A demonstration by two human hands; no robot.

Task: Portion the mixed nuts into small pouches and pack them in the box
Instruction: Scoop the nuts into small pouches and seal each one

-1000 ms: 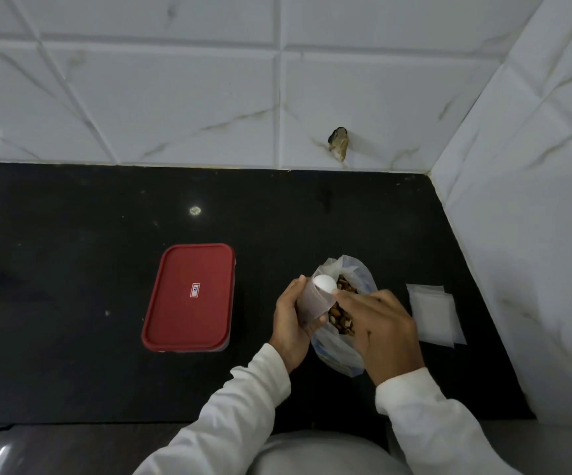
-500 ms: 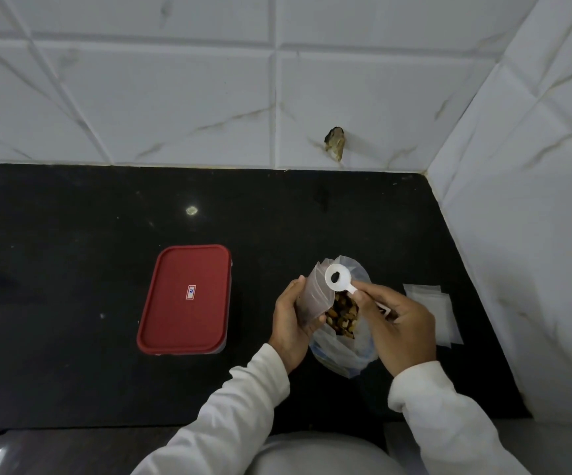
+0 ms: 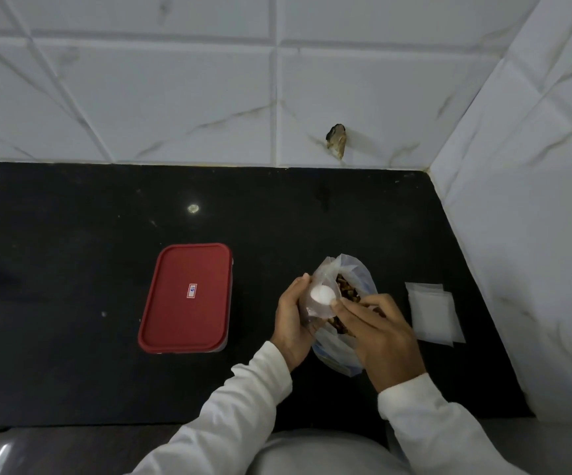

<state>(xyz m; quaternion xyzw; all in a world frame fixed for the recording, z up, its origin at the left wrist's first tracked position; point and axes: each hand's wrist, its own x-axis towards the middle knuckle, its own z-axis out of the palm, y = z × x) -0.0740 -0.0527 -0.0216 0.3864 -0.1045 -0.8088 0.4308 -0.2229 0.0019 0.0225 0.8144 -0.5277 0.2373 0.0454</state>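
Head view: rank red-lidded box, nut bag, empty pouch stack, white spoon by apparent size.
1. red-lidded box
2. nut bag, partly hidden
3. empty pouch stack
4. white spoon, only its bowl showing

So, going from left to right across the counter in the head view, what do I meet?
Red-lidded box → left hand holding a small pouch → right hand holding the white spoon → stack of empty pouches. The nut bag overlaps both hands, so it is left out.

Black countertop (image 3: 72, 275); white marbled wall tiles (image 3: 147, 97)
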